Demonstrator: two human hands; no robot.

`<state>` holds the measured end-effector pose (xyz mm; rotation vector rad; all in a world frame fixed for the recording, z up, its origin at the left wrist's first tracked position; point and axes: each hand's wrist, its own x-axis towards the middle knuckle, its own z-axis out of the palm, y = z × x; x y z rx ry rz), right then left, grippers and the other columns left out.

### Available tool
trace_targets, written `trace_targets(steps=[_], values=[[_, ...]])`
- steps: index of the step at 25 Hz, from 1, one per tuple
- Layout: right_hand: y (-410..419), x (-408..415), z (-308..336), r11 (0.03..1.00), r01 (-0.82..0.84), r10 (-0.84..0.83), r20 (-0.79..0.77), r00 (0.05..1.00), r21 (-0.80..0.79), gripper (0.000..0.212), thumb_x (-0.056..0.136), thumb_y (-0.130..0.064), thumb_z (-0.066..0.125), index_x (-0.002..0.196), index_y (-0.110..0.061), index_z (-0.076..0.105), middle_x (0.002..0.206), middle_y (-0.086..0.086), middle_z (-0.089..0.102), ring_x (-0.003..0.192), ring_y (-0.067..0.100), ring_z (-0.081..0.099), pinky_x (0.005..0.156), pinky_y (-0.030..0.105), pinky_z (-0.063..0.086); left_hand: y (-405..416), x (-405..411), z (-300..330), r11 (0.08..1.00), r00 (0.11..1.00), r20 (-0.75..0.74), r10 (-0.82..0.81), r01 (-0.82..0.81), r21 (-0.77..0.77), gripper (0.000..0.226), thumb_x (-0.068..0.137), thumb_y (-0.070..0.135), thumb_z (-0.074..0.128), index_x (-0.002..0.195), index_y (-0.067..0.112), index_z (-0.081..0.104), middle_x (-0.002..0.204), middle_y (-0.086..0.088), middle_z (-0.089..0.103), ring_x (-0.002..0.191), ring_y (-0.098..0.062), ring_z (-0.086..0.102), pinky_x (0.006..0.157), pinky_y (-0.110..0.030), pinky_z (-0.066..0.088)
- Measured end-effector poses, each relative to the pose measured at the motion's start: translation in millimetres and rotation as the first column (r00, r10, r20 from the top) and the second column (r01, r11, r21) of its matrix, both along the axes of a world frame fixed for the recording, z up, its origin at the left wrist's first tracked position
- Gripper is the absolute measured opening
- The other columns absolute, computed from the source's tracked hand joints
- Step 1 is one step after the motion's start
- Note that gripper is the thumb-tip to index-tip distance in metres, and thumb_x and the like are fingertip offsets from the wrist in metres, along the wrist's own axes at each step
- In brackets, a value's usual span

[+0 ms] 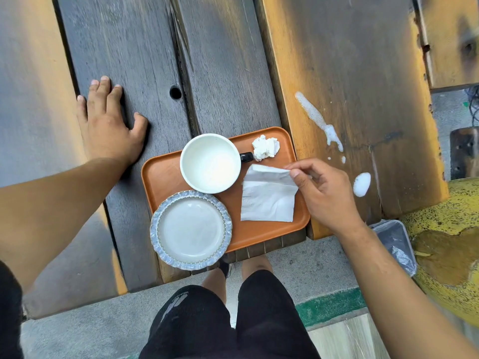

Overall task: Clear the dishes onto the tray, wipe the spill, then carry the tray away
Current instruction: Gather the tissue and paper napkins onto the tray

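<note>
Dark wooden planks carried the orange tray (166, 174) at their near edge, plate (191, 230) and cup (210, 163) already aboard, where the right hand (324, 193) pinched a napkin (268, 202) corner, seemingly for the white spill (320, 120) beyond, while the left hand (110, 123) lay spread flat, bracing.

Honestly nothing readable is showing up here. The only thing close to lettering is sitting on the person's black shorts (191, 322), down at about 6 o'clock: a pale grey striped logo with a tiny line of print curving beside it, but it's coming through too small and smeared to make out any letters. The white napkin (268, 200) is showing a faint embossed pattern, no words I can read. No labels, numbers or signs are turning up on anything else.
</note>
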<state>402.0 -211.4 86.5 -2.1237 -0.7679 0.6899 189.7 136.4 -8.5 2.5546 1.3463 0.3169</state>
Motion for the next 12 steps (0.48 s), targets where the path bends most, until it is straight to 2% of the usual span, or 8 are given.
trace_targets(steps=[1, 3, 5, 7, 9, 11, 12], values=[[-0.3, 1.5, 0.7, 0.997, 0.068, -0.067, -0.029, 0.997, 0.026, 0.009, 0.097, -0.021, 0.065, 0.098, -0.028, 0.072, 0.093, -0.01, 0.075, 0.091, 0.011, 0.071, 0.081, 0.04, 0.058, -0.4, -0.2, 0.1, 1.0, 1.0, -0.004, -0.002, 0.002, -0.004, 0.066, 0.092, 0.04, 0.046, 0.149, 0.008, 0.046, 0.168, -0.01, 0.032, 0.159, -0.027, 0.022, 0.129, -0.045, 0.006], [1.5, 3.2, 3.6, 0.975, 0.199, -0.192, -0.083, 0.978, 0.097, 0.018, 0.097, -0.015, 0.063, 0.092, -0.032, 0.067, 0.088, -0.017, 0.074, 0.084, 0.004, 0.069, 0.076, 0.03, 0.055, -0.4, -0.3, 0.4, 1.0, 1.0, -0.006, -0.005, 0.005, -0.003, 0.065, 0.092, 0.04, 0.046, 0.148, 0.007, 0.046, 0.168, -0.01, 0.032, 0.159, -0.027, 0.021, 0.129, -0.045, 0.006], [4.2, 2.9, 10.0, 0.929, 0.317, -0.293, -0.146, 0.945, 0.19, 0.026, 0.094, -0.002, 0.057, 0.084, -0.025, 0.064, 0.084, -0.019, 0.074, 0.082, 0.001, 0.067, 0.075, 0.022, 0.051, -0.7, 0.0, 0.6, 1.0, 1.0, -0.003, -0.005, 0.005, -0.001, 0.065, 0.092, 0.04, 0.046, 0.148, 0.007, 0.046, 0.168, -0.01, 0.032, 0.159, -0.027, 0.022, 0.129, -0.045, 0.006], [3.0, 1.5, 16.6, 0.884, 0.388, -0.315, -0.282, 0.906, 0.262, 0.028, 0.086, 0.001, 0.047, 0.073, -0.019, 0.061, 0.086, -0.009, 0.077, 0.087, 0.012, 0.071, 0.075, 0.028, 0.053, -1.3, 0.0, 1.0, 1.0, 1.0, -0.002, -0.004, 0.004, -0.007, 0.065, 0.092, 0.04, 0.046, 0.148, 0.007, 0.046, 0.168, -0.01, 0.032, 0.159, -0.027, 0.021, 0.129, -0.045, 0.006], [2.1, -0.1, 20.9, 0.921, 0.325, -0.211, -0.425, 0.88, 0.215, 0.029, 0.08, -0.002, 0.042, 0.064, -0.02, 0.059, 0.086, 0.0, 0.079, 0.09, 0.02, 0.072, 0.074, 0.03, 0.053, -1.1, 0.0, 1.1, 1.0, 1.0, -0.004, 0.0, 0.0, -0.007, 0.065, 0.092, 0.04, 0.046, 0.148, 0.008, 0.046, 0.168, -0.01, 0.032, 0.159, -0.026, 0.021, 0.129, -0.045, 0.005], [-0.6, -5.3, 18.2, 0.996, 0.078, -0.041, -0.492, 0.87, 0.053, 0.023, 0.079, -0.008, 0.043, 0.062, -0.017, 0.056, 0.089, 0.005, 0.079, 0.093, 0.02, 0.072, 0.079, 0.029, 0.051, -0.8, -0.2, 0.8, 1.0, 1.0, -0.006, -0.002, 0.001, -0.005, 0.065, 0.092, 0.041, 0.046, 0.148, 0.008, 0.046, 0.168, -0.009, 0.032, 0.159, -0.026, 0.021, 0.128, -0.044, 0.005], [-2.2, -8.1, 13.7, 0.998, -0.06, 0.034, -0.51, 0.859, -0.036, 0.019, 0.079, -0.012, 0.044, 0.062, -0.013, 0.053, 0.09, 0.004, 0.08, 0.092, 0.017, 0.072, 0.081, 0.026, 0.049, -0.8, -0.1, 0.7, 1.0, 1.0, -0.002, -0.003, 0.003, -0.006, 0.065, 0.092, 0.041, 0.045, 0.148, 0.008, 0.046, 0.168, -0.009, 0.032, 0.159, -0.026, 0.022, 0.128, -0.043, 0.004]])
